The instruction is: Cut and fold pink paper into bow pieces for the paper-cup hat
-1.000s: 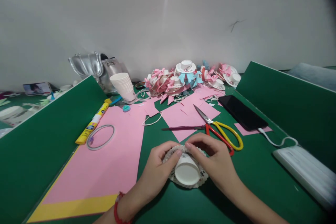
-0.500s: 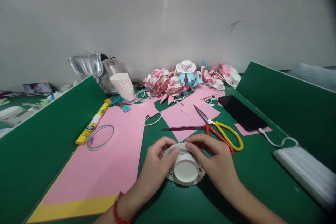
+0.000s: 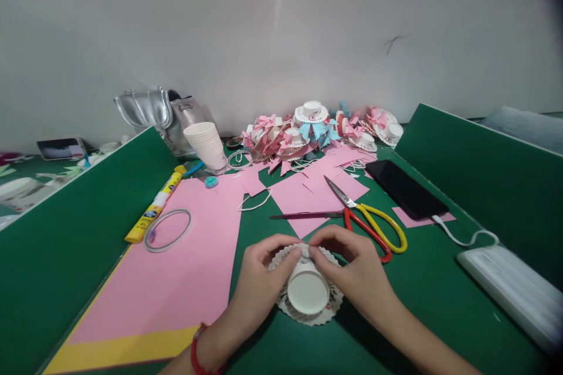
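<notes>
Both hands on one piece at the near middle of the green surface (image 3: 422, 304). Inverted white cup (image 3: 307, 291) sits on a scalloped paper doily (image 3: 308, 315); cup base faces the camera, tilted toward it. Left hand (image 3: 259, 284) and right hand (image 3: 356, 272) flank the cup; fingers of both are closed on its far rim where it meets the doily, fingertips nearly touching there.

Risks, as judged:
- Cup is thin; hard pinching at the rim could dent it.
- Cup is tilted, so the seat on the doily may end up off-centre; whether any glue is there, cannot tell.
- Doily edge is frail and could crease or tear under the palms.
- Open scissors (image 3: 367, 220) lie just beyond the right hand, blades toward the pink sheets (image 3: 176, 269); a careless reach could catch them.
</notes>
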Tool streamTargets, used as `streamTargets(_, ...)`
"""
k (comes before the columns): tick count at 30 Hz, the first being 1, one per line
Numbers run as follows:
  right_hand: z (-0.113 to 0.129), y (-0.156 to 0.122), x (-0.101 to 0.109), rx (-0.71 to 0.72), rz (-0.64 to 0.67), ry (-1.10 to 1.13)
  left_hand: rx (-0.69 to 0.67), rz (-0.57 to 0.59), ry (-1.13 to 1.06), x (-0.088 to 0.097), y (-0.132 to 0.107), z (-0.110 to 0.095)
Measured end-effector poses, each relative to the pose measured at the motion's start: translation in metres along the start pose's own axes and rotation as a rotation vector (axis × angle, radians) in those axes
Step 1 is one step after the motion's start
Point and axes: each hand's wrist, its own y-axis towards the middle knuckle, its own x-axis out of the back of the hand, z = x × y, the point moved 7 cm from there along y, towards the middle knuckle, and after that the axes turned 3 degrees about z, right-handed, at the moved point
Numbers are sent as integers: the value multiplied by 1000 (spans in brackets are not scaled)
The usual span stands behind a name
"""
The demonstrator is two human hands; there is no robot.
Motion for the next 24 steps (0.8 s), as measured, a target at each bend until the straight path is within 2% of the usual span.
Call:
streamTargets(5,-1,0,-2,-22,4,26,-8,17,-3,-1,1,0)
streamTargets(14,-2,-2,3,-2,-109,131,-58,56,-1,-2,0,1)
streamTargets(24,-5,-5,-2,-21,-72,77,-78,-12,110,3,2,-1)
